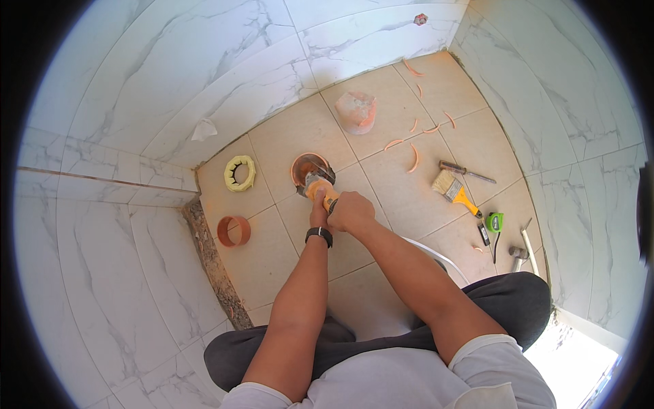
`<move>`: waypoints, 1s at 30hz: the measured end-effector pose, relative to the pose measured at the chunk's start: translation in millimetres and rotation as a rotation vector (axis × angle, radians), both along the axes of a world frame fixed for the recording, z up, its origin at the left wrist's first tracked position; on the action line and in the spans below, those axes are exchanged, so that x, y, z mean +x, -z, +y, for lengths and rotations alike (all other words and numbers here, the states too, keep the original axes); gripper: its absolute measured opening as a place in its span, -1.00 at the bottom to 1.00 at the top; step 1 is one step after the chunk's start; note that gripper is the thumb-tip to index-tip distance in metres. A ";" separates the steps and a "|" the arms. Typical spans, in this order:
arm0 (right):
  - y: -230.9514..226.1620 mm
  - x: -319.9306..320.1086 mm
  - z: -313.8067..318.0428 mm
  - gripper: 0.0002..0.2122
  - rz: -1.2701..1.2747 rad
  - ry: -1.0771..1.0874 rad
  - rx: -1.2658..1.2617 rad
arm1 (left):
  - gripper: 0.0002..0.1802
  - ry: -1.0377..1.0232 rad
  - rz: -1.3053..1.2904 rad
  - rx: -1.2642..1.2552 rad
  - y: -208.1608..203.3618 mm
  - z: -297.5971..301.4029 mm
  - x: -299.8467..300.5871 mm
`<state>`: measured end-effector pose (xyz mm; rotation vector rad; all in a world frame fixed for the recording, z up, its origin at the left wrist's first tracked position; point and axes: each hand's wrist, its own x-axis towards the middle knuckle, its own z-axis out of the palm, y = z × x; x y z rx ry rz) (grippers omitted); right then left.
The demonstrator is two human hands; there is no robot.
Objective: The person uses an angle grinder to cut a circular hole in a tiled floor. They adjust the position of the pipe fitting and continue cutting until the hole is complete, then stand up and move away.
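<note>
Near the middle of the tiled floor (pixel 269 259), a round orange-brown rim (pixel 296 167) sits at the head of your grinder (pixel 330 195); whether they touch, you can't tell. Your left hand (pixel 319 213) and right hand (pixel 353 210) close their fingers around the tool's body. For a clean pass, grip firmly, press lightly, follow the curve evenly, and mind the white cord (pixel 444 256) by your right forearm. Beyond, a dusty pinkish tub-shaped thing (pixel 357 112) stands, contents unclear. Nothing shows inside the short pipe ring (pixel 234 232) to your left.
</note>
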<state>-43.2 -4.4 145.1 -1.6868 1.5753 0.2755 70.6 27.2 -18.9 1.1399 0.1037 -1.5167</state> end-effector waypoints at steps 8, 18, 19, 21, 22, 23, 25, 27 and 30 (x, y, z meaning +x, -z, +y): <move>-1.0 0.9 0.0 -0.67 0.010 -0.022 -0.006 | -0.44 -0.015 -0.022 0.014 2.5 0.9 0.0; -1.5 0.6 1.3 -0.66 -0.002 -0.013 -0.008 | -0.47 -0.009 -0.034 0.026 14.5 1.0 3.9; -1.5 0.7 1.4 -0.66 -0.003 -0.021 -0.011 | -0.47 -0.009 -0.043 0.040 14.8 1.3 4.0; -1.9 0.6 1.6 -0.66 0.003 -0.027 -0.007 | -0.47 -0.013 -0.028 0.024 14.8 1.8 3.7; -2.2 0.7 1.6 -0.67 -0.004 -0.026 -0.007 | -0.48 -0.015 -0.022 0.020 14.7 1.9 3.7; -2.6 0.7 1.5 -0.67 -0.006 -0.023 -0.004 | -0.48 -0.016 -0.026 0.022 14.6 1.8 3.8; -3.4 1.1 1.3 -0.68 -0.007 -0.019 0.004 | -0.48 -0.021 -0.035 0.036 14.4 1.6 4.1; -3.9 1.4 1.7 -0.68 -0.004 -0.018 0.015 | -0.48 -0.019 -0.040 0.022 14.4 2.1 4.2; -3.5 1.5 3.6 -0.69 -0.009 -0.010 -0.006 | -0.38 -0.023 -0.037 -0.017 14.4 4.6 3.3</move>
